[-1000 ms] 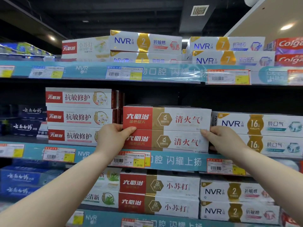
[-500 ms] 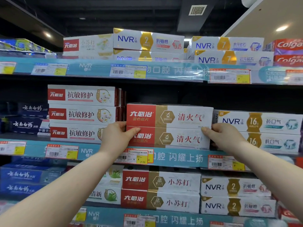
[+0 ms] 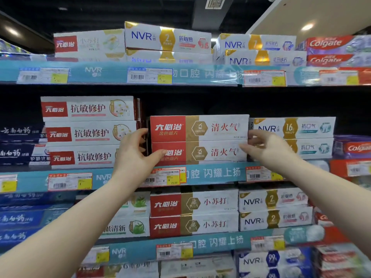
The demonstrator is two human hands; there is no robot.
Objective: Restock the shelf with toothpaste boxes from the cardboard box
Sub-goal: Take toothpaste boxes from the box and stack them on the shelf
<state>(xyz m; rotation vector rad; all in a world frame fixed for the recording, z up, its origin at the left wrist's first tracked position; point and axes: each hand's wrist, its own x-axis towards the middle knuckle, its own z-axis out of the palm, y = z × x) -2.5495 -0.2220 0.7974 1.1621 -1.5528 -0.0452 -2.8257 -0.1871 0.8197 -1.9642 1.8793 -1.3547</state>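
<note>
Two red, gold and white toothpaste boxes lie stacked on the middle shelf (image 3: 216, 173), an upper box (image 3: 219, 127) and a lower box (image 3: 220, 153). My left hand (image 3: 134, 155) grips the stack's left end, thumb on the red front of the lower box, fingers curled round the end. At the right end my right hand (image 3: 269, 149) pinches the stack, thumb tip on the lower box's front and fingers behind the edge. The cardboard box is out of view.
A three-high stack of red and white boxes (image 3: 88, 133) stands close on the left, NVR boxes (image 3: 293, 137) close on the right. Dark free space lies above the held stack. Shelves above and below are filled with more toothpaste, and price tags (image 3: 169, 176) hang on the rail.
Both hands stay at the ends of the stacked pair, which now sits a little further back on the shelf. My right hand's fingers look slightly looser.
</note>
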